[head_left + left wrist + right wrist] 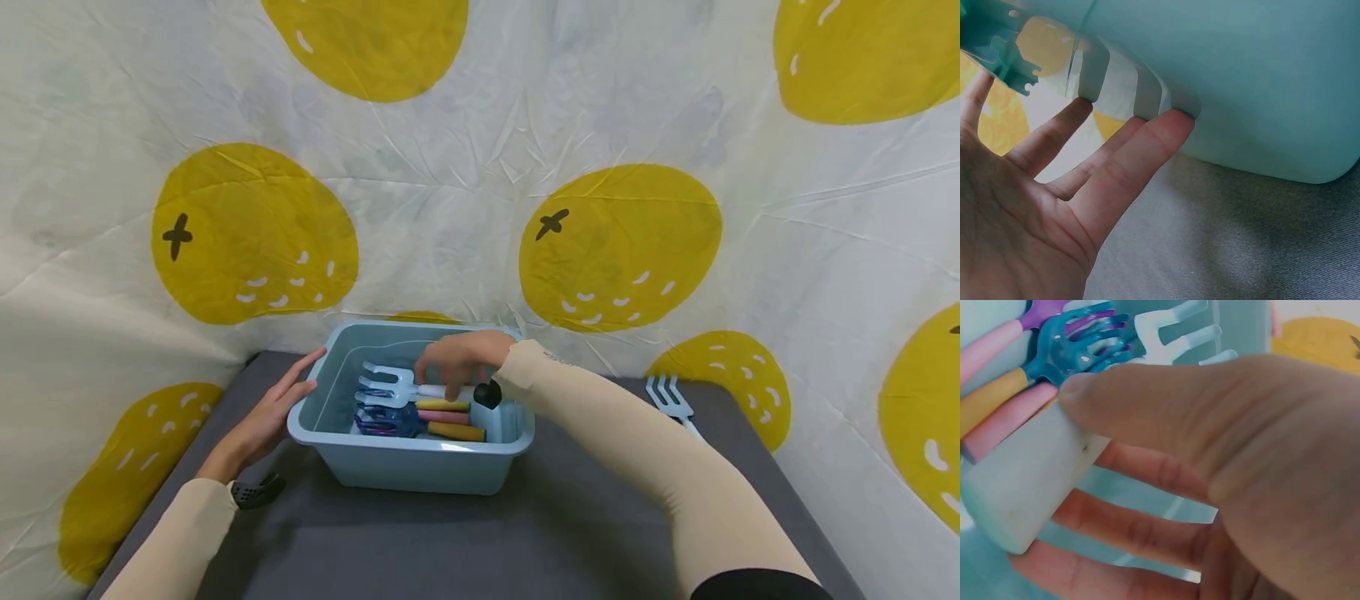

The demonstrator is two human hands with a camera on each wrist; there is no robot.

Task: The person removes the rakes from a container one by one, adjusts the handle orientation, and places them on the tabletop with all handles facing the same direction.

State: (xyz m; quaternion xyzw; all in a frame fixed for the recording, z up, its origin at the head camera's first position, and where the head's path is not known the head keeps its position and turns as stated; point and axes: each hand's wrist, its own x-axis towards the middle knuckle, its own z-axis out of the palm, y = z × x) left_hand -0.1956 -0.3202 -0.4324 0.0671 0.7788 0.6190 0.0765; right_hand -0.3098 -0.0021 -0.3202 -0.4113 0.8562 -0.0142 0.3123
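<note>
A light-blue plastic tub point(405, 467) stands on the grey table, with several small hand forks lying in it. My right hand point(467, 354) reaches inside and holds the white handle point(1029, 481) of a pale-blue hand fork point(392, 387), thumb on one side and fingers round the other. Beside it lie a dark-blue fork point(1063, 353) with an orange handle and a purple fork with a pink handle point(997, 347). My left hand point(262, 417) rests straight fingertips against the tub's left wall and rim, its thumb apart from the other fingers.
Another pale-blue hand fork point(671, 400) lies at the table's back right, partly hidden behind my right sleeve. A white cloth with yellow fruit prints point(450, 167) hangs behind the grey table point(420, 550).
</note>
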